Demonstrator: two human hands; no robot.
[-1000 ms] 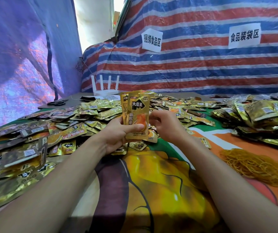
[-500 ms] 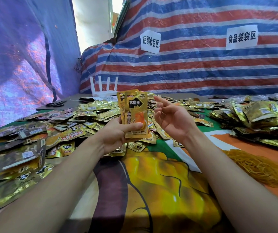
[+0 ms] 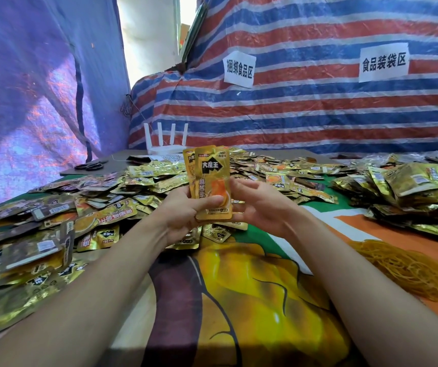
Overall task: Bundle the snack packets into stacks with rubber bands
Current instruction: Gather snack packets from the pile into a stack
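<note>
Littering printed tablecloth (image 3: pixel 239 300), snack packets (image 3: pixel 143 181), striped tarp (image 3: pixel 318 107) behind

A single wide-angle camera on the person's head looks forward and down, close over the table (image 3: pixel 239 300), facing the striped tarp wall (image 3: pixel 318 115).

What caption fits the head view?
Left hand grips an upright stack of gold foil snack packets; right hand touches its edge.

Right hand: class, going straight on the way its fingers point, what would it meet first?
The right hand points left at the stack of packets gripped by the left hand; it would meet the stack's right edge first, perhaps touching it now.
</note>
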